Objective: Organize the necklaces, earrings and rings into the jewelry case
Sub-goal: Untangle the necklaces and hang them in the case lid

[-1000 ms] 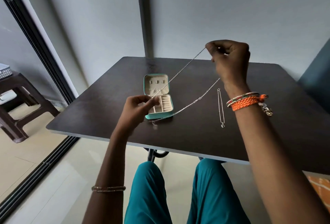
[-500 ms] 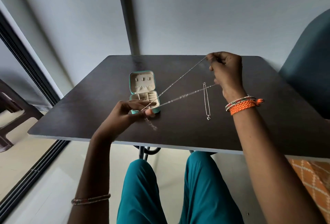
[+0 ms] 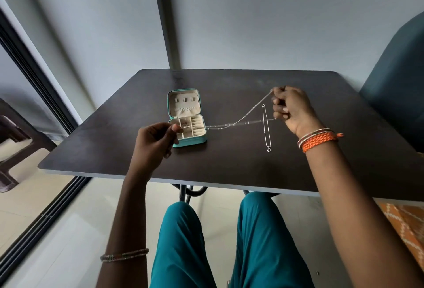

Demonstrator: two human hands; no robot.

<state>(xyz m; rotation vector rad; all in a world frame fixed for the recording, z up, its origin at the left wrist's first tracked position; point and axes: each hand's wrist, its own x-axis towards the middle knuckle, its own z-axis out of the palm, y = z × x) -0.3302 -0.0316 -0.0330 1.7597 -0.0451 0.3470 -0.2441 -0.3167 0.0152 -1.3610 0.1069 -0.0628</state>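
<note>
A small teal jewelry case (image 3: 191, 142) lies open on the dark table (image 3: 229, 164), its cream lid laid back and its divided tray facing up. A long silver chain necklace (image 3: 231, 125) is stretched in two strands between my hands, just above the table. My left hand (image 3: 153, 141) pinches one end over the case's tray. My right hand (image 3: 291, 108) grips the other end at the table's right. A second thin necklace with a small pendant (image 3: 267, 131) lies straight on the table, below my right hand.
A wall stands right behind the table. A teal chair back (image 3: 399, 76) stands at the right edge. A dark stool (image 3: 11, 141) and a sliding-door track (image 3: 46, 214) are on the left. My knees sit under the table's front edge.
My right hand came down from well above the table to just over it. My left hand moved up over the case's tray, and the chain now runs almost level.
</note>
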